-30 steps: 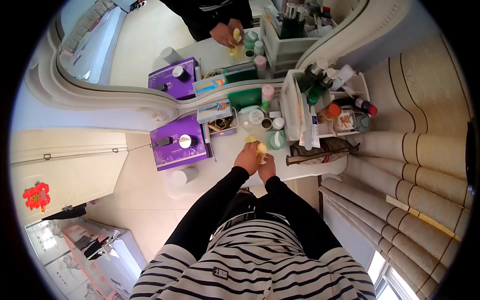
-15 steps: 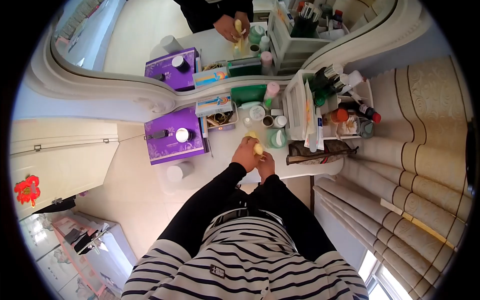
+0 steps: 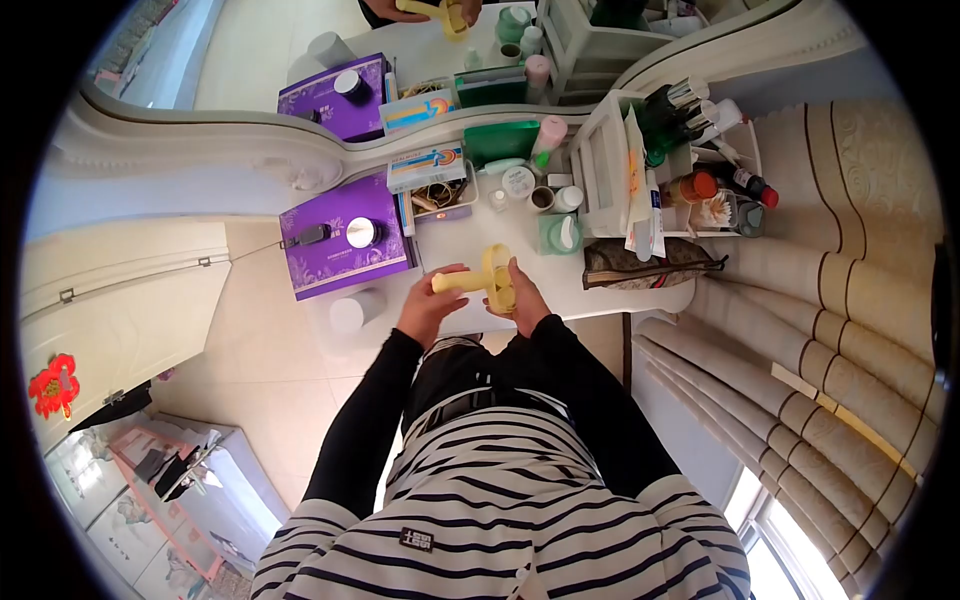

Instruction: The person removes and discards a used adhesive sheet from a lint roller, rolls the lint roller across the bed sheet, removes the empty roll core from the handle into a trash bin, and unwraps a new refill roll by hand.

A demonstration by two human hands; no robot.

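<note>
A pale yellow tool with a handle and a wide framed head (image 3: 497,278) is held level above the near edge of the dressing table. Round pieces show inside its head; I cannot tell its exact kind. My left hand (image 3: 424,303) is closed on the handle, whose rounded end sticks out between thumb and fingers. At the other end, my right hand (image 3: 530,300) grips the side of the head, with the thumb pointing away from me. Just beyond the right hand stands a green jar (image 3: 560,234). The mirror (image 3: 430,45) reflects part of both hands and the tool.
On the white table (image 3: 455,245), a purple box (image 3: 340,265) carries a white-lidded jar (image 3: 362,232). A white cylinder (image 3: 356,311) is at the left front. Small jars, a basket (image 3: 445,190), a patterned pouch (image 3: 650,263) and a filled cosmetics organizer (image 3: 605,165) stand behind and right.
My hands were close together around the tool; now they are apart, left on the handle and right on the head. The tool has turned sideways, showing its whole length.
</note>
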